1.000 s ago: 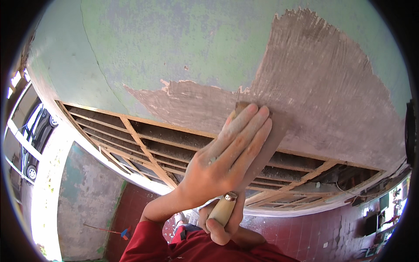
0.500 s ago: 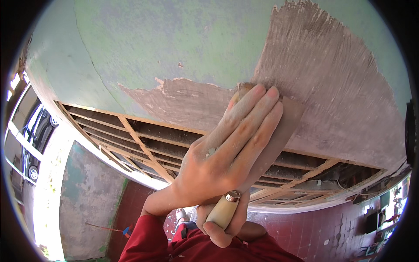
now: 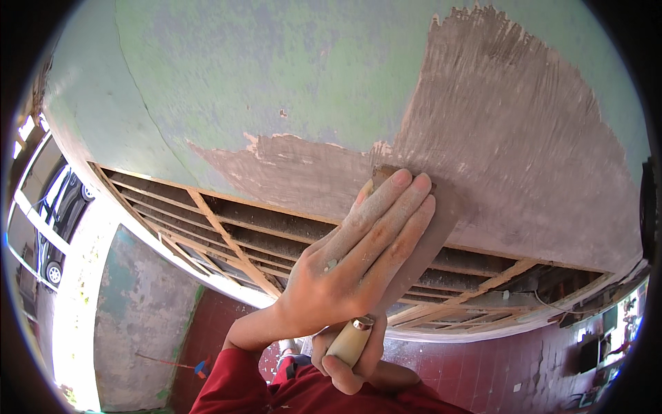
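Scraper [image 3: 350, 345] with a pale handle and a shiny metal collar slants up from the person's chest toward the wall [image 3: 234, 76], its far end at the lower part of a bare greyish-brown patch [image 3: 517, 131]. The right hand [image 3: 372, 352] is wrapped around the handle, close to the red shirt [image 3: 331, 398]. The left hand [image 3: 338, 265] lies over the blade with its dusty fingers nearly straight and close together, pointing up toward the wall; its thumb is hidden, so I cannot tell whether it grips the blade or only presses on it. Most of the blade is covered too, and its contact with the wall cannot be made out. Around the patch the wall has worn green paint, with a ragged edge between them. Wooden slats [image 3: 217, 224] fill an opening below, behind the left hand. Under that shows a red floor [image 3: 476, 366].
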{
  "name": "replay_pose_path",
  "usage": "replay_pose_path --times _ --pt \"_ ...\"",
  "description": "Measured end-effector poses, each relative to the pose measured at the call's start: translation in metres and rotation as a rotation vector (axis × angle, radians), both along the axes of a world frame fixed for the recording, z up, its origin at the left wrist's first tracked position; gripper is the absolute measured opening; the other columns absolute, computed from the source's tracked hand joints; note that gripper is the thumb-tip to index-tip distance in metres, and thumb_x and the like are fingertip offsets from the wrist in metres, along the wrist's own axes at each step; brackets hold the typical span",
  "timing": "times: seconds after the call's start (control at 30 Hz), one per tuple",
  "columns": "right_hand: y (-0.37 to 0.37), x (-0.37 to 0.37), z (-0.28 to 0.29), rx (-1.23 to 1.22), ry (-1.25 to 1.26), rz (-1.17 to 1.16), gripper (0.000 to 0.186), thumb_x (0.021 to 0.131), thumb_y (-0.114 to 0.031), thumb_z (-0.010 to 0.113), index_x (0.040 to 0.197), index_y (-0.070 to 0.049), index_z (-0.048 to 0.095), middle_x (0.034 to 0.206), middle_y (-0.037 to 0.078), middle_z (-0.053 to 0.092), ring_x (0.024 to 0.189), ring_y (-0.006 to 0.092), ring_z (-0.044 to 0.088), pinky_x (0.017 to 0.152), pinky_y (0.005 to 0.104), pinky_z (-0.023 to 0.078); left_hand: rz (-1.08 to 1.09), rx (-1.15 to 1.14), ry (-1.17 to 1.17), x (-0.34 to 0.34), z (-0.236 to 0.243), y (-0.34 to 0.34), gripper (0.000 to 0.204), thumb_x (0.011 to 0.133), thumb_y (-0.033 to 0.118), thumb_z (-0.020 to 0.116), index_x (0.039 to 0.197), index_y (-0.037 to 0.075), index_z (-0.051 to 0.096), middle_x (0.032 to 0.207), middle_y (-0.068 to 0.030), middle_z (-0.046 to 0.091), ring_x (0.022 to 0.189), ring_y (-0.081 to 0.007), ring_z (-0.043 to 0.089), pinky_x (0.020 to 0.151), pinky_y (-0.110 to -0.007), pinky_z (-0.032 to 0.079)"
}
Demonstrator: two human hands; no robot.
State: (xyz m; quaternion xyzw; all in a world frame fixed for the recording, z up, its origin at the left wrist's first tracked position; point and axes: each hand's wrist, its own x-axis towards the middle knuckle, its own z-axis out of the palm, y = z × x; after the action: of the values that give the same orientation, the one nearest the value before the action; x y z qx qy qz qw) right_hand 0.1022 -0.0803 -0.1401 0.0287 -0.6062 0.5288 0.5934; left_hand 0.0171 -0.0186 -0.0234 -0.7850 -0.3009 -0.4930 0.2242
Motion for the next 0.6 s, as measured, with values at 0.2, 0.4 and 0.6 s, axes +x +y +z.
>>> replay_pose_path --times 0.2,0.4,0.6 --pt "-0.001 -0.002 0.003 -0.053 0.053 0.034 0.073 0.083 0.008 0.055 0.139 0.007 0.008 0.075 0.01 0.053 0.058 0.0118 0.051 0.051 0.0255 0.039 0.003 0.027 -0.012 0.001 0.011 0.005 0.043 0.073 0.002 0.074 0.115 -0.003 0.067 0.122 -0.0193 0.066 0.117 -0.034 0.063 0.098 -0.042 0.055" --pt "0.0 0.003 0.0 0.115 -0.102 -0.138 0.069 0.084 0.006 0.055 0.139 0.003 0.012 0.072 0.014 0.054 0.054 0.0125 0.05 0.048 0.0255 0.04 -0.007 0.076 -0.005 0.0 0.018 0.008 0.042 0.073 0.002 0.073 0.115 -0.003 0.067 0.122 -0.0189 0.066 0.117 -0.0337 0.063 0.098 -0.042 0.055" --pt "-0.005 0.002 -0.004 0.041 -0.042 -0.097 0.066 0.084 0.005 0.055 0.138 0.002 0.016 0.074 0.014 0.054 0.055 0.0129 0.05 0.051 0.0258 0.041 0.015 0.007 0.066 -0.003 0.002 0.002 0.043 0.073 0.001 0.072 0.116 -0.003 0.066 0.124 -0.0185 0.066 0.118 -0.0328 0.063 0.098 -0.041 0.055"
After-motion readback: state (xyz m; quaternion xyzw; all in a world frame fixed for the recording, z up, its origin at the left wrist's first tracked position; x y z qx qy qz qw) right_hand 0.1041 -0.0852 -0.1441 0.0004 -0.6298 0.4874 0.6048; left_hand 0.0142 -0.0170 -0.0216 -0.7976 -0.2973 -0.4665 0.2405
